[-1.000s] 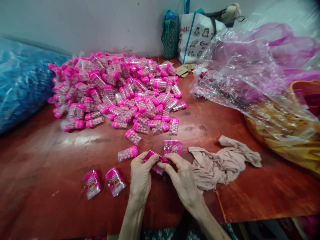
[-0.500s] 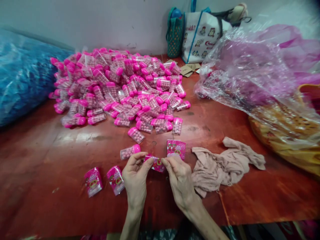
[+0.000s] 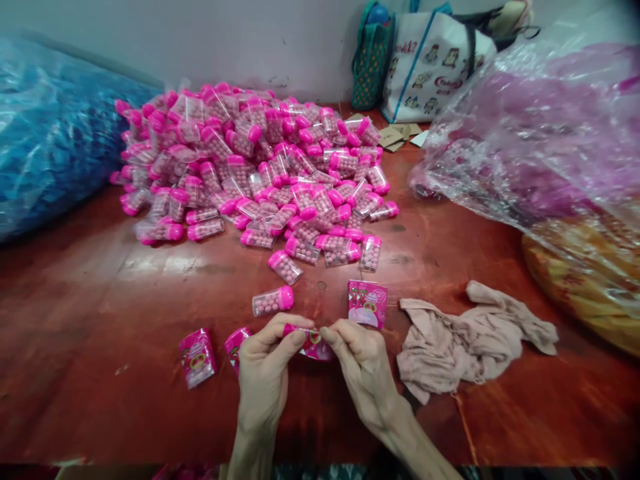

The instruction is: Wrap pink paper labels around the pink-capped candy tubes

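A pink printed wrapper sleeve (image 3: 316, 348) is stretched between my hands above the table's front part. My left hand (image 3: 265, 370) pinches its left end between thumb and fingers. At the other end, my right hand (image 3: 364, 367) is closed on the upper right edge. Just beyond my left hand lies a clear candy container (image 3: 273, 301) with a pink cap and pink balls inside. Left of that hand are two wrapped candy containers (image 3: 197, 358), one partly hidden by the hand. Behind my right hand rests a small stack of pink printed sleeves (image 3: 368, 305).
A big heap of candy containers (image 3: 250, 160) covers the back of the red-brown table (image 3: 125, 413). A blue-filled plastic bag (image 3: 60, 133) stands left. At right are a crumpled beige cloth (image 3: 465, 337), clear plastic wrapping (image 3: 525, 133) and a yellow bag (image 3: 590, 280); a white tote (image 3: 435, 67) stands behind.
The whole view has shifted, so the table items appear further right. Both hands still grip the sleeve, slightly lower in the view, and my left hand now covers more of one wrapped container.
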The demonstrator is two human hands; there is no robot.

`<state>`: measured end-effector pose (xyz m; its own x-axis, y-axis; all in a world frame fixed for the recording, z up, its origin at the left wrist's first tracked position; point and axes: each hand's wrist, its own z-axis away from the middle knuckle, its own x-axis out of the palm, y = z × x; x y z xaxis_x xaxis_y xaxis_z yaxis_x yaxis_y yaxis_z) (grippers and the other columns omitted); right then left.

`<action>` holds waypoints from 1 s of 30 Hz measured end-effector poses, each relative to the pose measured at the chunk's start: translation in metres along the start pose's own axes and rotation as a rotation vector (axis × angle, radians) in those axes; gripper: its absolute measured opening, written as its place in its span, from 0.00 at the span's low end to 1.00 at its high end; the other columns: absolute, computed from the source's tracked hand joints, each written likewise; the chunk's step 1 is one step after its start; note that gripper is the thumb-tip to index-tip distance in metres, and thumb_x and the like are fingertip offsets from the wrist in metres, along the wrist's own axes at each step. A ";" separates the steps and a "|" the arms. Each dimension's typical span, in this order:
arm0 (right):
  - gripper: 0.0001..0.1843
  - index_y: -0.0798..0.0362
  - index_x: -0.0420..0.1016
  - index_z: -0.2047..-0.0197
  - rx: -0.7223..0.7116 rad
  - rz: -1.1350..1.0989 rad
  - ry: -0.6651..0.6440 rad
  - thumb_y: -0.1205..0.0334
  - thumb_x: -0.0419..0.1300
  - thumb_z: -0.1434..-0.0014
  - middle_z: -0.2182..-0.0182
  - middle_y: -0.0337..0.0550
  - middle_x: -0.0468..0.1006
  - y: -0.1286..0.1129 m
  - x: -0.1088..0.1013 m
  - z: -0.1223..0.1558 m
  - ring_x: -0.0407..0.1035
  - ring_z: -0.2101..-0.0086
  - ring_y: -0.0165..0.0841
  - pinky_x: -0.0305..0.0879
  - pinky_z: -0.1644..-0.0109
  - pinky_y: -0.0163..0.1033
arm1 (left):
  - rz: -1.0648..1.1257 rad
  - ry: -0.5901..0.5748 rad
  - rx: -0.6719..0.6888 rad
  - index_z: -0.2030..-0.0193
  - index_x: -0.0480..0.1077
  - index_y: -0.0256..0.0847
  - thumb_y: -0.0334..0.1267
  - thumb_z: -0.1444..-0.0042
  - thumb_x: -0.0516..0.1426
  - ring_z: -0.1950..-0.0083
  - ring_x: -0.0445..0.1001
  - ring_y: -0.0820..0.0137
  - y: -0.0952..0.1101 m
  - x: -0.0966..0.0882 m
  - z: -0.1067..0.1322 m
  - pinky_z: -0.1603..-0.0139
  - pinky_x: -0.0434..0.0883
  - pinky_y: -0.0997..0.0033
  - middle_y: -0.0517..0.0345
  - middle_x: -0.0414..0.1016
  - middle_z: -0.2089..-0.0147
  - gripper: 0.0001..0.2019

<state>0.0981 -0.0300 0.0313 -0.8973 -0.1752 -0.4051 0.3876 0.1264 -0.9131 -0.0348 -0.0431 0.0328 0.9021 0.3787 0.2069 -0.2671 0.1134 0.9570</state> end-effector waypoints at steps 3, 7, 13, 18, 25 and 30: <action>0.21 0.53 0.62 0.79 0.040 0.031 0.080 0.59 0.45 0.35 0.82 0.35 0.64 -0.005 0.009 -0.013 0.60 0.79 0.27 0.53 0.74 0.32 | 0.096 0.243 -0.009 0.75 0.76 0.37 0.32 0.60 0.64 0.72 0.70 0.75 0.006 -0.015 -0.002 0.70 0.69 0.80 0.60 0.75 0.75 0.02; 0.12 0.54 0.70 0.66 -0.075 0.316 0.061 0.59 0.49 0.37 0.70 0.43 0.74 -0.019 0.046 -0.044 0.68 0.68 0.34 0.59 0.66 0.35 | 0.215 0.533 0.042 0.76 0.75 0.37 0.32 0.63 0.65 0.72 0.72 0.75 0.017 -0.034 -0.010 0.69 0.72 0.77 0.61 0.76 0.75 0.05; 0.12 0.50 0.69 0.53 -0.149 0.631 -0.216 0.67 0.51 0.39 0.66 0.47 0.74 -0.023 0.074 -0.048 0.69 0.70 0.37 0.61 0.69 0.39 | 0.281 0.513 0.085 0.75 0.76 0.35 0.35 0.65 0.67 0.70 0.74 0.72 0.032 -0.041 -0.022 0.65 0.73 0.73 0.58 0.78 0.74 0.09; 0.09 0.44 0.76 0.66 -0.157 0.663 -0.092 0.64 0.54 0.42 0.69 0.46 0.69 -0.009 0.040 -0.027 0.63 0.65 0.41 0.60 0.62 0.44 | 0.357 0.428 -0.032 0.75 0.76 0.36 0.39 0.67 0.68 0.71 0.74 0.72 0.032 -0.040 -0.023 0.67 0.74 0.72 0.59 0.77 0.74 0.12; 0.17 0.53 0.69 0.54 -0.081 0.322 0.131 0.75 0.48 0.43 0.53 0.53 0.65 -0.005 0.063 -0.026 0.63 0.55 0.41 0.63 0.55 0.47 | 0.546 0.398 -0.152 0.75 0.75 0.35 0.36 0.68 0.69 0.71 0.73 0.75 0.022 -0.032 -0.027 0.65 0.72 0.77 0.59 0.77 0.74 0.11; 0.20 0.55 0.64 0.48 0.259 -0.224 0.147 0.61 0.57 0.45 0.62 0.47 0.74 -0.014 0.035 -0.022 0.70 0.64 0.36 0.69 0.61 0.40 | 0.493 0.370 -0.063 0.74 0.76 0.36 0.35 0.64 0.67 0.70 0.73 0.76 0.020 -0.029 -0.026 0.63 0.71 0.78 0.60 0.78 0.72 0.08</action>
<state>0.0568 -0.0168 0.0305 -0.9794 -0.0262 -0.2001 0.2018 -0.1540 -0.9673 -0.0750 -0.0280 0.0407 0.4931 0.6928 0.5261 -0.6521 -0.1060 0.7507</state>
